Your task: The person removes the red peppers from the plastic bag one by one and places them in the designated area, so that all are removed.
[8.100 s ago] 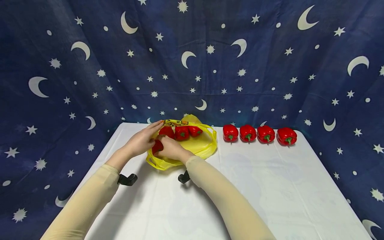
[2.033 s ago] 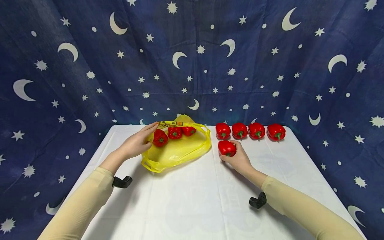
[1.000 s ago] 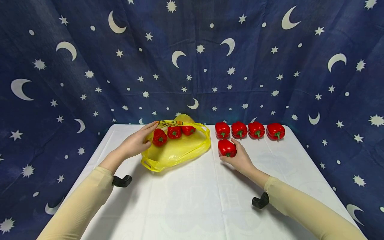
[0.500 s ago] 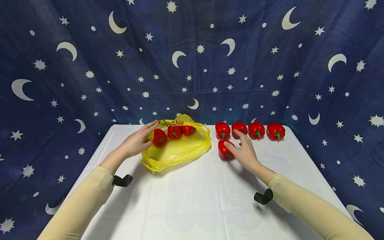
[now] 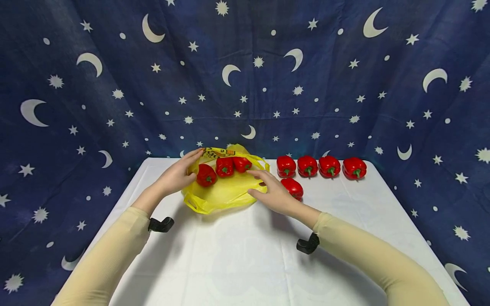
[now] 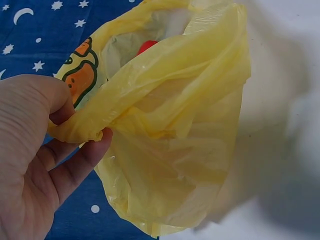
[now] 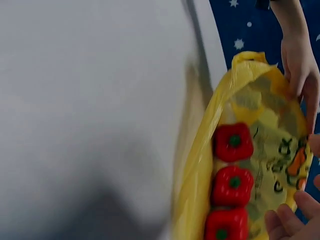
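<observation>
My left hand (image 5: 176, 173) pinches the left rim of a yellow plastic bag (image 5: 229, 196) between thumb and fingers, plainest in the left wrist view. The bag's mouth gapes. Three red bell peppers lie inside, the leftmost pepper (image 5: 206, 175) nearest that hand. My right hand (image 5: 274, 194) hovers at the bag's right edge, fingers spread and holding nothing; its fingertips (image 7: 305, 202) show in the right wrist view. Just behind it a single bell pepper (image 5: 293, 188), partly hidden by the hand, sits on the white table.
Several more red bell peppers stand in a row along the table's back right, among them one pepper (image 5: 307, 166) with its green stem facing me. A dark blue curtain (image 5: 252, 85) with moons and stars hangs behind the white-covered table (image 5: 237, 263).
My right hand took a bell pepper out of the bag, set it down before the row, let go and came back left to the bag. My left hand kept the rim.
</observation>
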Motion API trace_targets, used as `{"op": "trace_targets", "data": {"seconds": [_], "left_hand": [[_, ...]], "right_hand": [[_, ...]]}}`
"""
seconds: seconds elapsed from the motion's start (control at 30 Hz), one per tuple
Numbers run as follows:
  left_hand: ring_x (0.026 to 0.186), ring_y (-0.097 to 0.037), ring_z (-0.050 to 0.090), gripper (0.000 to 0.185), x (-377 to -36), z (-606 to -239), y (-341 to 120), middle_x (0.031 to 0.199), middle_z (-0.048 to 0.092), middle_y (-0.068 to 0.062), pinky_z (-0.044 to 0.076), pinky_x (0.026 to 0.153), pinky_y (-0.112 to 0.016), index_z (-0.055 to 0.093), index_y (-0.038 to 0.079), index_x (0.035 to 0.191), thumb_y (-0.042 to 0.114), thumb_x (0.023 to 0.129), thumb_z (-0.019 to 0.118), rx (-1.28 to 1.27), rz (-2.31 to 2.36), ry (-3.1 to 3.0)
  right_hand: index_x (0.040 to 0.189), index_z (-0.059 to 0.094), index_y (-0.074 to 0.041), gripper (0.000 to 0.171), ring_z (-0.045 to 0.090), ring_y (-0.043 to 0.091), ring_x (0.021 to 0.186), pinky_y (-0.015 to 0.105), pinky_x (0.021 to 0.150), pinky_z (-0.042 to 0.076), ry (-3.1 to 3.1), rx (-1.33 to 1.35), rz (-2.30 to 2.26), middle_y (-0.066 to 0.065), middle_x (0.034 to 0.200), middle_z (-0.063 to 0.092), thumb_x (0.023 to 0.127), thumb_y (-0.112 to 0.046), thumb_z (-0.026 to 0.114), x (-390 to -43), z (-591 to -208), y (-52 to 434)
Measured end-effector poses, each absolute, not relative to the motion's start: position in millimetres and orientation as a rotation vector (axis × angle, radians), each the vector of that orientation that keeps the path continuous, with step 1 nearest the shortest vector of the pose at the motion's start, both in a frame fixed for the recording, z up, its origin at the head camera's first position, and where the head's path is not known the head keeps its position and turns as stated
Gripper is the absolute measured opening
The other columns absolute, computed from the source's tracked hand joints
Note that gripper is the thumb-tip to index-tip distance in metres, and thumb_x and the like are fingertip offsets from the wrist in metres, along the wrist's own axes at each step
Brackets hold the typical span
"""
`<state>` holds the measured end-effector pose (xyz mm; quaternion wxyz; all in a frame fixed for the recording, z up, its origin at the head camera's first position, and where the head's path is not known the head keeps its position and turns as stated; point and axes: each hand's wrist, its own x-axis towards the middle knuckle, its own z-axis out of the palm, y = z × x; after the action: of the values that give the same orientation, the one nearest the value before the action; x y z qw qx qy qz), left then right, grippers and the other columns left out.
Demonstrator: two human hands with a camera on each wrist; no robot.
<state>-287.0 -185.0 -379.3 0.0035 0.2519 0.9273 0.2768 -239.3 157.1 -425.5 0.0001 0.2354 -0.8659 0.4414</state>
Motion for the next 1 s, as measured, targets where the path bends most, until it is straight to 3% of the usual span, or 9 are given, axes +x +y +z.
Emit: {"op": "trace_targets", "data": {"seconds": [0.07,0.17,0.5,0.73,1.0], "left_hand": [[0.140,-0.030,0.041,0.077,-288.4,-379.0,-184.9,0.170,0.017,-0.002,0.045,0.104,-0.049,0.027,0.013,0.163,0.003,0.093,0.056,0.775,0.905,2.899],[0.147,-0.031,0.035,0.077,-290.4,-378.8,-184.8,0.169,0.018,-0.003,0.038,0.112,-0.053,0.028,0.013,0.163,0.002,0.092,0.057,0.768,0.947,2.895],[0.148,-0.034,0.032,0.077,-291.3,-376.7,-187.1,0.169,0.019,-0.007,0.032,0.115,-0.055,0.028,0.012,0.163,0.001,0.093,0.057,0.771,0.972,2.871],[0.148,-0.034,0.032,0.076,-290.0,-374.6,-186.9,0.169,0.019,-0.005,0.033,0.115,-0.054,0.028,0.013,0.163,0.001,0.094,0.057,0.767,0.966,2.863],[0.148,-0.032,0.032,0.076,-289.6,-369.9,-186.6,0.169,0.020,-0.007,0.038,0.112,-0.052,0.029,0.012,0.163,0.001,0.093,0.057,0.807,0.912,2.880]], "right_hand": [[0.153,0.047,-0.025,0.064,0.050,0.023,0.129,0.049,0.105,0.046,-2.753,0.780,1.405,0.000,0.151,0.047,0.094,-0.034,0.072,-244.3,-424.9,142.3],[0.155,0.043,-0.022,0.069,0.047,0.026,0.132,0.050,0.107,0.044,-2.775,0.821,1.428,0.002,0.153,0.045,0.094,-0.033,0.073,-254.5,-426.1,123.3],[0.157,0.037,-0.011,0.084,0.044,0.036,0.139,0.046,0.111,0.040,-2.788,0.795,1.519,0.013,0.156,0.041,0.088,-0.029,0.080,-299.0,-434.9,73.2],[0.158,0.035,-0.012,0.088,0.045,0.030,0.140,0.044,0.112,0.039,-2.800,0.743,1.540,0.008,0.158,0.041,0.087,-0.034,0.082,-316.4,-443.4,44.1],[0.154,0.042,-0.012,0.081,0.052,0.028,0.133,0.045,0.108,0.044,-2.803,0.648,1.437,0.009,0.151,0.049,0.087,-0.034,0.082,-324.1,-450.6,23.2]]}}
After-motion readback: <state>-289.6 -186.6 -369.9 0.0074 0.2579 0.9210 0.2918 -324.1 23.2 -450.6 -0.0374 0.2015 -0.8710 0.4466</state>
